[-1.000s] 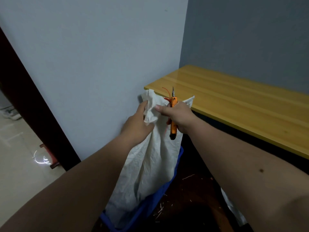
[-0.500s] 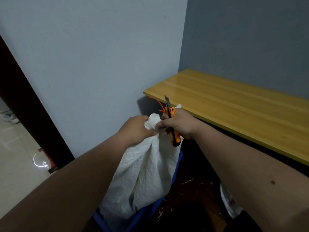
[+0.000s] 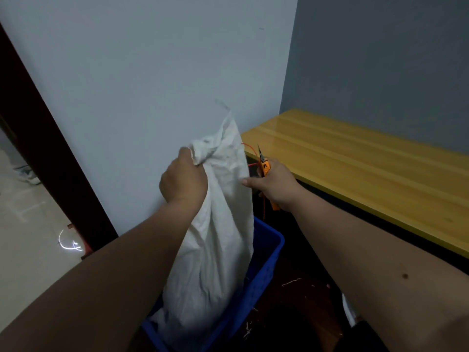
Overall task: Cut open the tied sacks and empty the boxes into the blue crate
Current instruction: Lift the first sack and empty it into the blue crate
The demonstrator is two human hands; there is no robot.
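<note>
A white woven sack (image 3: 218,240) stands upright with its lower end inside the blue crate (image 3: 269,260). My left hand (image 3: 184,181) grips the bunched top of the sack. My right hand (image 3: 274,186) holds orange snips (image 3: 265,166), blade tips pointing up, while its thumb and forefinger pinch the sack's right edge. A thin red string (image 3: 250,154) loops beside the snips and hangs down past my right hand. Whatever is in the sack is hidden.
A yellow wooden bench (image 3: 368,168) runs along the grey wall to the right. A pale wall stands just behind the sack. A dark door frame (image 3: 50,158) is at the left. Scraps litter the dark floor (image 3: 304,295) beside the crate.
Both hands have raised the sack's top and spread apart. My left hand now grips the bunched top alone, and my right hand has shifted to the sack's right edge.
</note>
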